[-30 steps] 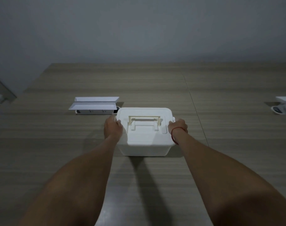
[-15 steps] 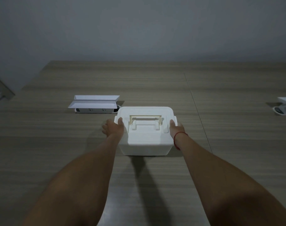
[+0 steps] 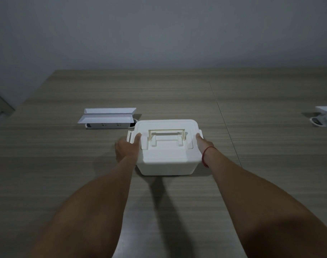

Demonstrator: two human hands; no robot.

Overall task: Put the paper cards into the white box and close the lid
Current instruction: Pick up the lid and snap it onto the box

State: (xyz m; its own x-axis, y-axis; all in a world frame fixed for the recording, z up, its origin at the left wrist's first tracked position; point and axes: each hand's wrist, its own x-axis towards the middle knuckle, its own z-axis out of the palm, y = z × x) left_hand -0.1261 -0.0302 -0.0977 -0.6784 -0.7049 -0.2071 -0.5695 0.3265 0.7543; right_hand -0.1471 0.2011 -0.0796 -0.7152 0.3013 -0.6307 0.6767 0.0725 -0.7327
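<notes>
The white box (image 3: pixel 167 155) stands on the wooden table (image 3: pixel 65 175) in the middle of the view, its lid on and its cream handle (image 3: pixel 167 131) lying flat. My left hand (image 3: pixel 128 148) is at the box's left side, thumb on the lid edge, fingers beside the side latch (image 3: pixel 129 136), which sticks outward. My right hand (image 3: pixel 202 145), a red string round its wrist, presses on the right side with the thumb on the lid edge; its fingers are hidden. No paper cards are visible.
A white power strip with raised white flaps (image 3: pixel 107 119) lies just behind and left of the box. A similar white unit (image 3: pixel 324 118) sits at the right edge. A seam (image 3: pixel 224 123) runs across the tabletop right of the box.
Both hands slid down from the top corners of the lid to the box's sides, thumbs now on the lid edge. The left latch now sticks out.
</notes>
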